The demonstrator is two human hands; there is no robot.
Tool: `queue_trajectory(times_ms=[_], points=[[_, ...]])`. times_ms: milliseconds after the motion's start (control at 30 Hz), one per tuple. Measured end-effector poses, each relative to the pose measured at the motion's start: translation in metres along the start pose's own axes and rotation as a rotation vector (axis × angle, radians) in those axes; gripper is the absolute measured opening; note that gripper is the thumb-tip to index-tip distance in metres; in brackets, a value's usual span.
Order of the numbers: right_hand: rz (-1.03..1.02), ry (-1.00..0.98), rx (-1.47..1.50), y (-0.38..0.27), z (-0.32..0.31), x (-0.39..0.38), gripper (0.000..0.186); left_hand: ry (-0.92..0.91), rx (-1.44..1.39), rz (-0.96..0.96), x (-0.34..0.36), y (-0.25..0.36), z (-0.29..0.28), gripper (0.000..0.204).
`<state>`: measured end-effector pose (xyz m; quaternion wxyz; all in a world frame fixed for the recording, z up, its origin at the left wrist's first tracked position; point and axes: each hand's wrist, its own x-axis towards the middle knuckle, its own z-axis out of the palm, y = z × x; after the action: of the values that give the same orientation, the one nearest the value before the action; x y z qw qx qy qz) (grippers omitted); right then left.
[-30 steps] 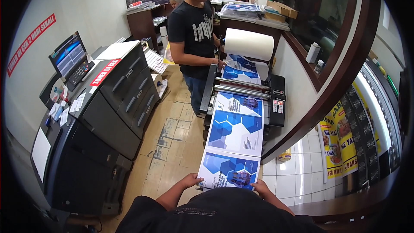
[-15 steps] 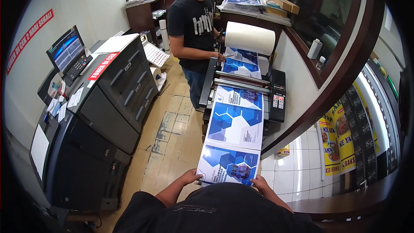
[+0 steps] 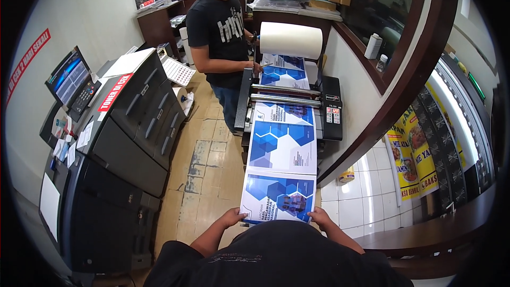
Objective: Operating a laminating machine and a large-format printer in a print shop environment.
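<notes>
A long strip of printed sheets (image 3: 281,151), blue and white with hexagon shapes, runs out of a roller laminating machine (image 3: 332,103) toward me. Its near edge is between my hands. My left hand (image 3: 232,217) pinches the near left corner, thumb on top. The near right corner is gripped by my right hand (image 3: 320,217). Between them the strip stays stretched fairly flat, its lowest part close against my shirt. Past the metal rollers (image 3: 286,97), more printed sheet lies under a big white roll of film (image 3: 291,40).
A co-worker (image 3: 220,48) stands at the machine's far left side, one hand near the sheets. To my left is a large dark printer (image 3: 122,143) with a tilted screen (image 3: 69,79). A brown-framed partition (image 3: 393,79) borders the right, yellow banners (image 3: 411,159) beyond.
The view has shifted, so the machine and co-worker appear further left and slightly higher. Both my hands keep hold of the same corners of the strip.
</notes>
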<state>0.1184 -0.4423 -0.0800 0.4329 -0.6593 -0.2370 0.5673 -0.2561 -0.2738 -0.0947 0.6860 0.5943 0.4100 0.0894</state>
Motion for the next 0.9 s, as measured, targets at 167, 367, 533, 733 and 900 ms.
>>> queue_trajectory(times_ms=[167,367,533,733,900], points=[[0.019,-0.003,-0.004,0.001,-0.001,0.0,0.023,0.004,0.009,0.0,0.001,-0.004,-0.001,0.033],[-0.005,0.017,0.028,0.0,-0.001,-0.002,0.02,0.027,0.07,-0.026,0.002,0.006,-0.001,0.032],[-0.009,0.032,-0.021,0.015,-0.003,0.003,0.016,0.039,0.044,0.012,0.0,0.001,-0.001,0.03],[0.005,0.043,0.015,0.027,-0.002,0.001,0.016,-0.001,0.074,-0.02,-0.005,-0.013,0.001,0.028],[0.055,0.033,0.055,0.02,0.002,-0.009,0.02,-0.008,0.053,-0.032,-0.008,-0.017,0.003,0.027]])
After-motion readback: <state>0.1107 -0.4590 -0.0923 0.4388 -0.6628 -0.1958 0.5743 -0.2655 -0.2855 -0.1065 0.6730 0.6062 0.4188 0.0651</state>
